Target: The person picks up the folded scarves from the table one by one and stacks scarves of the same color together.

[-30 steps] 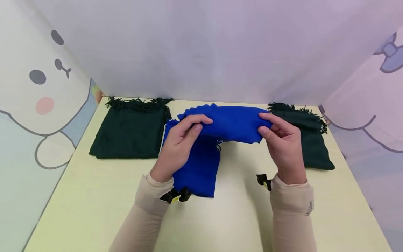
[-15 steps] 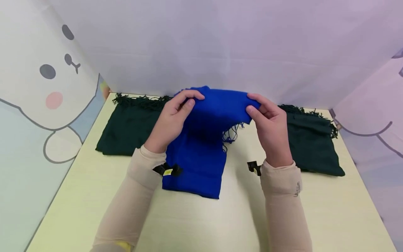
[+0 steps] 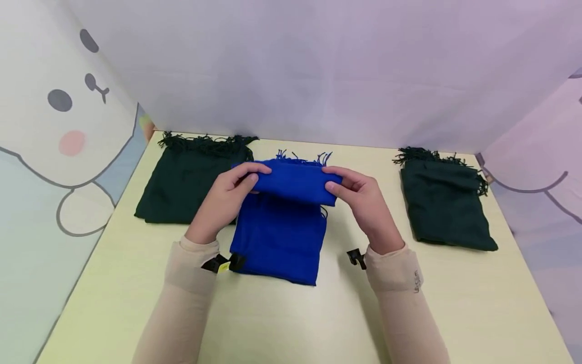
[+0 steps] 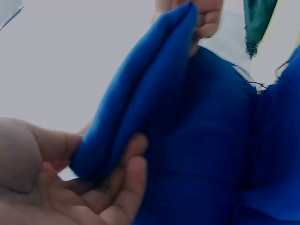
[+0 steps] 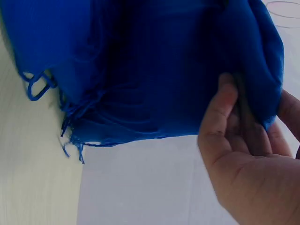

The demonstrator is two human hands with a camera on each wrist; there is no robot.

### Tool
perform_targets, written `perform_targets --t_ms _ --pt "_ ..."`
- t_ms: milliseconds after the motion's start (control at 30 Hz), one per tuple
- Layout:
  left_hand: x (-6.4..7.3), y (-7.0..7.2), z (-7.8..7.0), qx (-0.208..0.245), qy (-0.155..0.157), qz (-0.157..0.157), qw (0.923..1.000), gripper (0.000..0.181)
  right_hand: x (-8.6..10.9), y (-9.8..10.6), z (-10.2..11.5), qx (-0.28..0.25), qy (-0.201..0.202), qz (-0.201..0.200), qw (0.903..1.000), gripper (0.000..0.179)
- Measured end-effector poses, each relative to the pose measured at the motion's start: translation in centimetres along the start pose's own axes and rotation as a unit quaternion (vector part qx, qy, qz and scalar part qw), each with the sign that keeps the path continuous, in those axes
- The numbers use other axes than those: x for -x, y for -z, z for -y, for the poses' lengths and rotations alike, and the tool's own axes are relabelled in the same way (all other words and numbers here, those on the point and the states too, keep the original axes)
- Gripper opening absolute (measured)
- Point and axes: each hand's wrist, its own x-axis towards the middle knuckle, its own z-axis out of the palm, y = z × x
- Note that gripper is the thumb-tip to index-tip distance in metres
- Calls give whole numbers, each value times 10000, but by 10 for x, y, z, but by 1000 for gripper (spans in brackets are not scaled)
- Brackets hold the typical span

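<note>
A blue fringed scarf (image 3: 277,237) lies partly folded at the middle of the table, its far part raised between both hands. My left hand (image 3: 223,199) pinches the left end of the raised fold between thumb and fingers. At the other end my right hand (image 3: 364,202) pinches the fold's right corner. In the left wrist view the doubled edge of the scarf (image 4: 136,93) stretches between the two hands. The right wrist view shows the raised cloth (image 5: 159,70) hanging down, with fringe along its bottom corner.
A folded dark green scarf (image 3: 186,187) with fringe lies at the back left of the pale table (image 3: 282,323). Another folded dark green scarf (image 3: 447,207) lies at the back right. A white wall (image 3: 291,65) stands behind the table's far edge.
Both hands have moved left with the raised fold, which now lines up above the scarf's lower part. Blue fringe now shows behind the fold. The right green scarf is fully uncovered.
</note>
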Motion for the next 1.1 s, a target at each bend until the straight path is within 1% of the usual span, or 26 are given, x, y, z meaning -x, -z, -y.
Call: perform_targets --t_ms 100,200,267,333,400,500,567,667,800,867,933,1000,1033,1067,1100 --pt "7 6 0 -158 176 328 9992 26 8 2 6 495 -315 125 9982 38" --pt "12 11 -5 -232 333 742 9964 23 16 5 12 688 -589 332 9953 39" --pt "14 15 -8 -372 446 1009 9932 21 19 7 15 815 -697 562 9926 38" --pt "17 18 -9 -504 548 1246 9894 20 21 9 16 901 -773 880 9890 37" --pt "19 22 -10 -677 611 1485 9847 18 21 11 16 1049 -810 1233 9835 34" --pt "22 25 -11 -918 641 1894 9755 18 20 13 14 1206 -828 1795 9728 29" --pt "23 27 -10 -1055 616 2154 9689 18 19 15 13 1341 -798 2084 9655 26" --pt "24 27 -11 -1207 624 2469 9595 19 19 16 13 1503 -725 2390 9566 24" --pt "27 30 -10 -1217 739 2750 9508 20 18 17 13 1709 -710 2720 9443 24" --pt "29 31 -10 -1183 854 2896 9459 19 18 16 13 1758 -744 2970 9356 25" --pt "30 32 -10 -1130 1026 3021 9410 15 18 16 14 1693 -855 3223 9274 28" --pt "32 34 -10 -1096 1222 3061 9377 20 18 16 15 1578 -963 3355 9237 32" --pt "33 36 -10 -1119 1265 3021 9382 25 18 16 16 1541 -982 3352 9243 34" --pt "33 38 -10 -1169 1255 2907 9413 31 19 17 17 1501 -1017 3282 9271 36" --pt "34 41 -10 -1191 1228 2721 9469 35 19 17 18 1439 -1037 3183 9312 38"
